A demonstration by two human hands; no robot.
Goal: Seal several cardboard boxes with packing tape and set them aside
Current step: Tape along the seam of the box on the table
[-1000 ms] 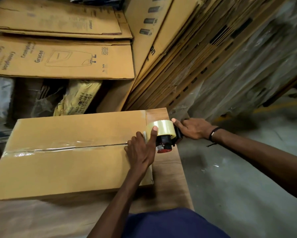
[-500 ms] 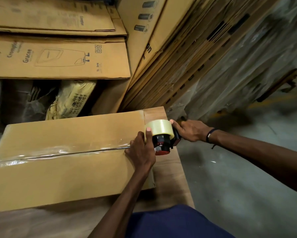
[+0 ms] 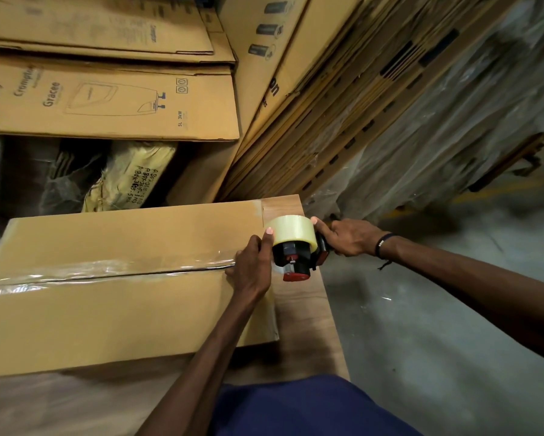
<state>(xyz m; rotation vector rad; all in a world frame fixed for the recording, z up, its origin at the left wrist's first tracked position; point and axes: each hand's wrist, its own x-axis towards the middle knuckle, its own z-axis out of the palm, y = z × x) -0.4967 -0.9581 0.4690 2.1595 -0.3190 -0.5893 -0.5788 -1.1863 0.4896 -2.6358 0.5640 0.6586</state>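
A plain cardboard box (image 3: 113, 309) lies on a wooden table (image 3: 299, 309). Clear tape (image 3: 107, 269) runs along its centre seam from the left edge to the right end. My left hand (image 3: 252, 269) rests on the box's right end, over the tape's end, with its thumb raised against the tape roll. A red and black tape dispenser (image 3: 296, 256) with a clear roll (image 3: 291, 231) sits at the box's right edge. My right hand (image 3: 346, 236) grips the dispenser's handle from the right.
Flat printed cartons (image 3: 107, 102) lie stacked behind the box, and more flat cartons (image 3: 327, 105) lean at the back right beside plastic-wrapped stock (image 3: 453, 136). A wrapped yellow bundle (image 3: 132, 177) sits under the stack. Grey floor (image 3: 437, 341) lies to the right of the table.
The dispenser and both hands stay at the box's right end, shifting only slightly. The head view has drifted, so the box sits a little further right and lower.
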